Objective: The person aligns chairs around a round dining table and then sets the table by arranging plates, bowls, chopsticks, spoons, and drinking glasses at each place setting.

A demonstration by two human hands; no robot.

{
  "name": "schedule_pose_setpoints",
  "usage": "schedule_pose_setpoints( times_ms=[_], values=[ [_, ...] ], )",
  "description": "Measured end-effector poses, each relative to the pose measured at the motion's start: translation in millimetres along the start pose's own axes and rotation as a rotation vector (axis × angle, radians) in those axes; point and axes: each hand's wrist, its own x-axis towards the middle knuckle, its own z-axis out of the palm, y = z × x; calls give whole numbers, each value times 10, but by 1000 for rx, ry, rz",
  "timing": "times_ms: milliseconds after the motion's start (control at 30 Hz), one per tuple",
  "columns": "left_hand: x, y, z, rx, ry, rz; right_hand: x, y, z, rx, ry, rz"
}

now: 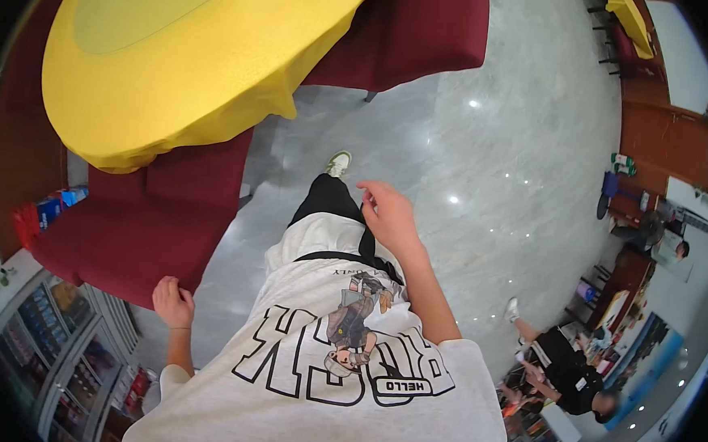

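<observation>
My left hand [173, 302] is at the lower left, its fingers loosely bent at the edge of a chair with a dark red cover [155, 233]. Whether the fingertips touch the cover I cannot tell; nothing shows in the hand. In front of my body, over the black trousers [323, 199], my right hand [387, 215] hangs with relaxed fingers partly apart and holds nothing. A round table with a yellow cloth [192, 89] stands ahead to the left, a clear round plate [131, 17] on top.
Another dark red chair [422, 39] stands at the table's far side. Grey shiny floor [519, 166] stretches to the right. A person in black [568, 368] stands at the lower right, another [653, 231] farther off. Glass-fronted cabinets [63, 341] line the lower left; red and blue boxes [46, 212] are beyond the chair.
</observation>
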Motion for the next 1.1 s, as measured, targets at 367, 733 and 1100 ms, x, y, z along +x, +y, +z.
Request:
schedule_pose_setpoints(
  times_ms=[367,733,1100],
  values=[
    [-49,2,85,192,-71,-142,567,98,-412,-28,-108,-127],
    [1497,1326,664,-54,279,-370,1078,677,-1208,43,-169,-263],
    [5758,6099,214,-390,298,37,1218,1686,-2292,274,-27,-108]
  ],
)
